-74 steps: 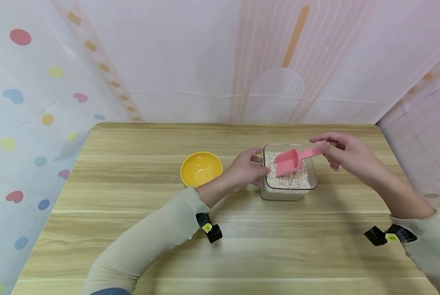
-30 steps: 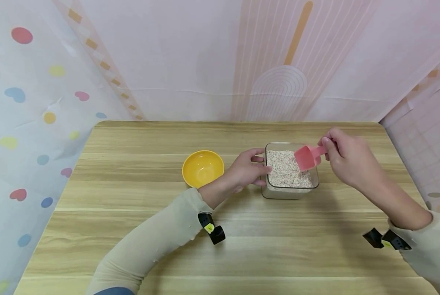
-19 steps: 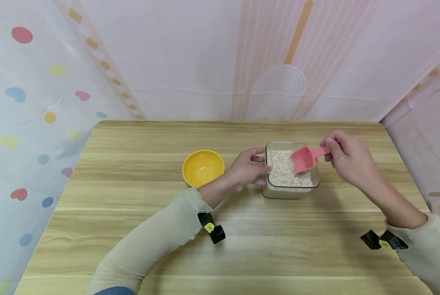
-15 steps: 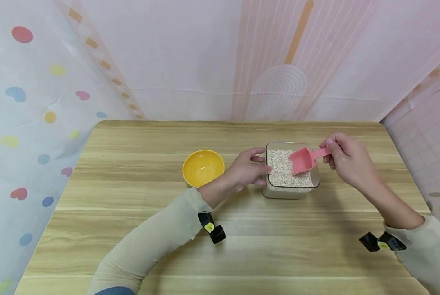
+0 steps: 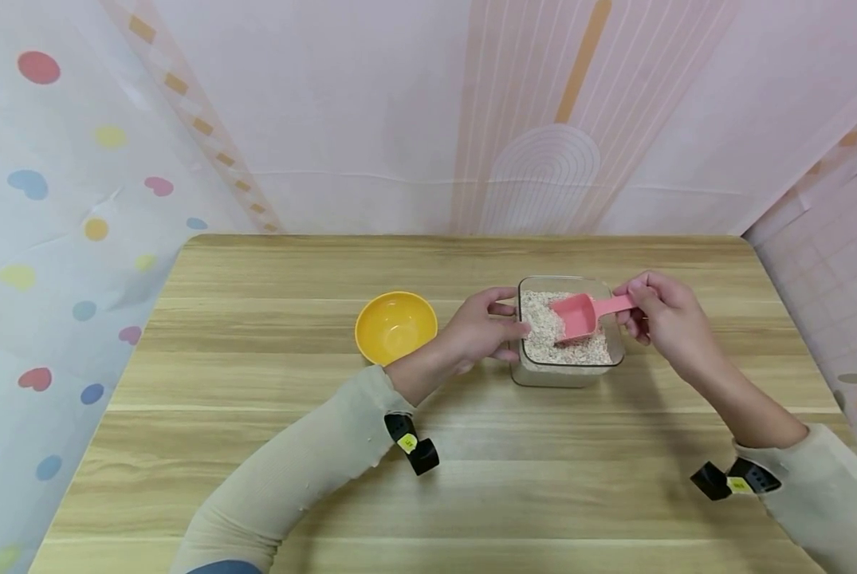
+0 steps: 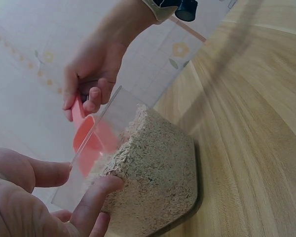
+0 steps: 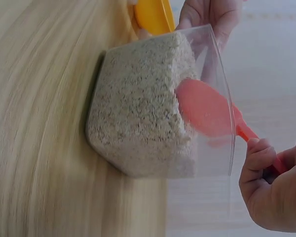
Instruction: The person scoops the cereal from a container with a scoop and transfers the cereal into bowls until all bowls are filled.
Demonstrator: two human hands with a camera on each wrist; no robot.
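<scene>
Over oat container, right hand pinching pink scoop, left hand steadying

At the centre right of the head view, a square clear plastic container with glossy walls holds coarse, matt beige grain and a smooth pink plastic scoop. To its left sits a glossy round yellow plastic bowl. Both rest on a pale wood-grain table with a smooth, faintly satin finish.

Staged home-style tabletop set: light wood-grain table, pastel fabric backdrops with coloured hearts and dots and pink arch print.
</scene>
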